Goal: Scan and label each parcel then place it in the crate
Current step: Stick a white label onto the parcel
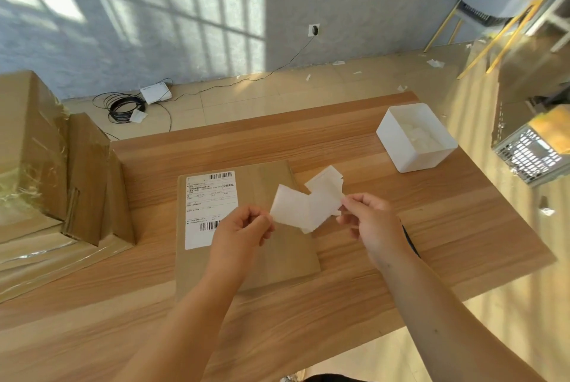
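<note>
Meanwhile, at centre frame, a flat brown parcel (pixel 246 227) lies on the wooden table (pixel 401 242); above it, the left hand (pixel 243 230) and right hand (pixel 367 221) each pinch a strip of white labels (pixel 305 205). Peeling carelessly could tear or crease a label. A crate (pixel 530 156) waits at right.

Counter (pixel 401 227): wood-grain, smooth, faint sheen. Parcel (pixel 277 246): matt brown cardboard; printed white paper label (pixel 209 196). Held label strip (pixel 305 205): thin white paper. Bin (pixel 398 141): matt white plastic. Stacked cartons (pixel 40 147): glossy tape over cardboard.
</note>
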Tool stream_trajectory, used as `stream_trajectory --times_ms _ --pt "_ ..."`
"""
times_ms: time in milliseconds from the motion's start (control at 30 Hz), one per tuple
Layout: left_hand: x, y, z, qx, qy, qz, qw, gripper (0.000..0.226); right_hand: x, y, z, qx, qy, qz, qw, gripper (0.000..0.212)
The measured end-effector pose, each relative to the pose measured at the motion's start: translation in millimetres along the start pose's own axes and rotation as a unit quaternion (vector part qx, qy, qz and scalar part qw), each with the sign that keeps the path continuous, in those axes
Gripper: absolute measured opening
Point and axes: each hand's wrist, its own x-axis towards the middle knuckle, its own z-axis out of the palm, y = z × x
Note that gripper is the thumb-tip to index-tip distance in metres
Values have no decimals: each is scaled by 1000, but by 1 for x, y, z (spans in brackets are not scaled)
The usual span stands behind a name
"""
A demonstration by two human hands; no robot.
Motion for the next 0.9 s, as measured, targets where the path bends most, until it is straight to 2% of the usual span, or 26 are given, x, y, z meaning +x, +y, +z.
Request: stream_trajectory --times_ms 200,333,467,533,633,800,900 --pt "11 -8 -12 11 30 -18 999 13 10 13 -22 45 149 54 986 16" --pt "22 -10 -6 42 41 -22 998 9 17 18 -48 29 224 30 974 10" --pt "34 -2 13 132 20 -24 991 15 24 16 -80 -56 179 -24 982 10" --pt "40 4 30 170 8 -19 985 21 32 12 -98 -90 131 -33 987 9" --pt "53 14 63 216 11 -16 976 17 49 4 -125 -181 73 -30 980 9" --pt "79 31 135 219 14 7 976 13 86 -9 -180 -236 21 -26 971 13" --pt "96 42 187 229 -2 47 972 6 114 -11 -216 -257 13 -33 966 15"
